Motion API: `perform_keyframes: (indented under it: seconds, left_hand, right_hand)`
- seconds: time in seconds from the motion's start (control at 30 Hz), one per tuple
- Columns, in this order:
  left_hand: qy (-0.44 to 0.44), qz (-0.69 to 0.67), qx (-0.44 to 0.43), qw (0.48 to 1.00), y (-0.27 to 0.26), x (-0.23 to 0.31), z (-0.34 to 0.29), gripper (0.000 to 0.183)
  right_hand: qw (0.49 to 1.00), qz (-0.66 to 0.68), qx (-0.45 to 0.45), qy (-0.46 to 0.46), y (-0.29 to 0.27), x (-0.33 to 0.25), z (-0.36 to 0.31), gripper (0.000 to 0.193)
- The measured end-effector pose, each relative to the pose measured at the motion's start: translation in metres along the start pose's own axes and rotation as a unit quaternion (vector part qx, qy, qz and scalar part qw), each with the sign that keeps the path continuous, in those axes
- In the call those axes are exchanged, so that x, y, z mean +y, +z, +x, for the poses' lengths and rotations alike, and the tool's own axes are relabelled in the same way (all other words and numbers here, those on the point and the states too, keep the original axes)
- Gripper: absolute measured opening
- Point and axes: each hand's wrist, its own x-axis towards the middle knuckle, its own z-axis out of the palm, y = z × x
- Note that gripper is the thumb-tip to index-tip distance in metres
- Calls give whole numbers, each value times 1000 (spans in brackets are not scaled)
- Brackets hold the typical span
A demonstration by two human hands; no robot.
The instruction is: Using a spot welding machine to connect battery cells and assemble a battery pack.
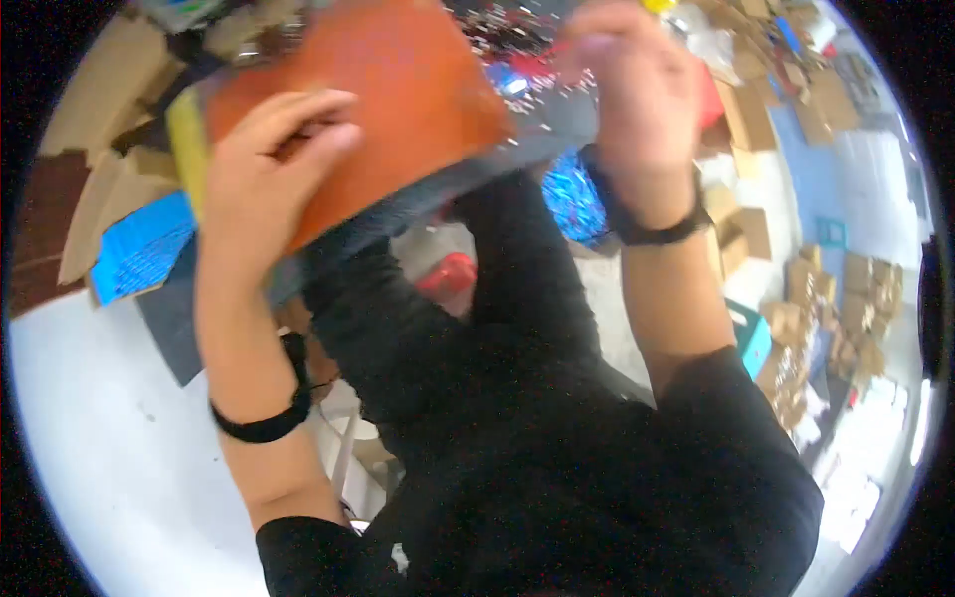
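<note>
An orange-brown board [408, 90] lies on a dark work surface in front of me, near my lap. My left hand [269, 164] is over the board's left part, thumb and fingers curled toward each other. Whatever it may hold is hidden in the dark gap between them. To the right of the board, my right hand [642, 90] is raised beside many small shiny metal pieces [512, 35]. Motion smears its fingers, so their grip does not show. Both wrists wear black bands.
A blue tray-like piece [144, 244] and cardboard [114, 90] are at the left. Below the right hand's wrist sits a bundle of shiny blue material [575, 199]. A red object [450, 281] shows between my legs. Cardboard boxes [816, 298] crowd the right side.
</note>
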Motion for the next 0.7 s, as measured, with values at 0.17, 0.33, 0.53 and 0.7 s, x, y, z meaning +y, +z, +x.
perform_keyframes:
  seconds: [0.17, 0.33, 0.53, 0.7]
  left_hand:
    - [-37, 13, 4, 999, -1, 2, 0, 19]
    - [-64, 24, -10, 998, -2, 0, 2, 20]
    - [-76, 36, 7, 996, 3, -8, 2, 23]
    - [-112, 33, 40, 992, 4, -13, 9, 22]
  right_hand:
    - [973, -195, 116, -30, -130, -27, -37, 15]
    - [865, -443, 154, 179, -254, 32, -110, 24]
    - [803, -454, 89, 376, -265, 137, -229, 33]
    - [845, -350, -20, 404, -189, 162, -260, 27]
